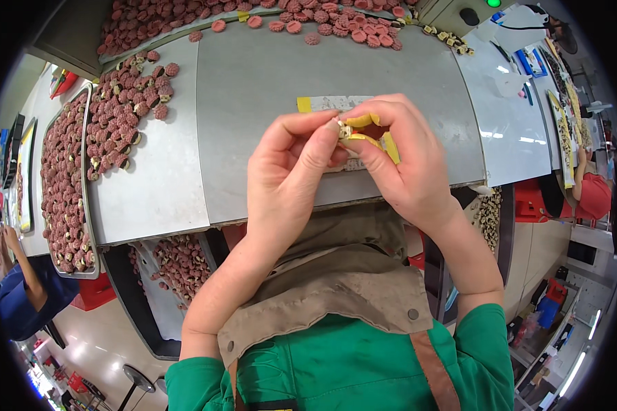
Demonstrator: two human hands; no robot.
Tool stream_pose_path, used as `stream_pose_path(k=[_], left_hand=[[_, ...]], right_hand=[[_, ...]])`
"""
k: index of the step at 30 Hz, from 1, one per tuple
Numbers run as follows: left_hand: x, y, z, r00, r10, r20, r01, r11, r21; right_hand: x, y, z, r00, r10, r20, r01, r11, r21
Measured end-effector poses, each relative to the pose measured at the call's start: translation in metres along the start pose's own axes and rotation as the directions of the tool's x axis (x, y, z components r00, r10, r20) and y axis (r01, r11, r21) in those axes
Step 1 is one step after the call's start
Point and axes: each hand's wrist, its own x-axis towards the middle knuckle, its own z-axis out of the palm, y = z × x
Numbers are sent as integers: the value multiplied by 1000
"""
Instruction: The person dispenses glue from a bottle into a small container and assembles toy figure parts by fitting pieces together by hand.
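Close together above the front of the grey table (274,75), my two hands meet at the fingertips. My left hand (284,161) pinches a small cream-and-black piece (345,130) between thumb and index finger. From the other side, my right hand (411,154) also closes on the piece with its thumb and index finger, both covered at the tips by yellow wraps. The piece is largely hidden by the fingers. Under my hands lies a white printed strip (325,104) with yellow tape at its ends.
Pink textured caps (164,19) are piled along the far edge. Pink-and-cream pieces (116,120) lie at left beside a filled metal tray (89,171). Cream-and-black pieces (449,38) sit far right. Dark bins (144,308) stand below the table edge. Co-workers (34,294) are at both sides.
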Motion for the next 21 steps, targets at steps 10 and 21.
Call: stream_pose_path(k=[10,21], left_hand=[[4,8,5,991,-121,55,124,991,-46],[-1,-12,10,982,159,104,-187,909,373]], right_hand=[[2,7,-12,995,-1,100,-4,999,51],[0,23,-8,990,-126,59,127,992,-19]])
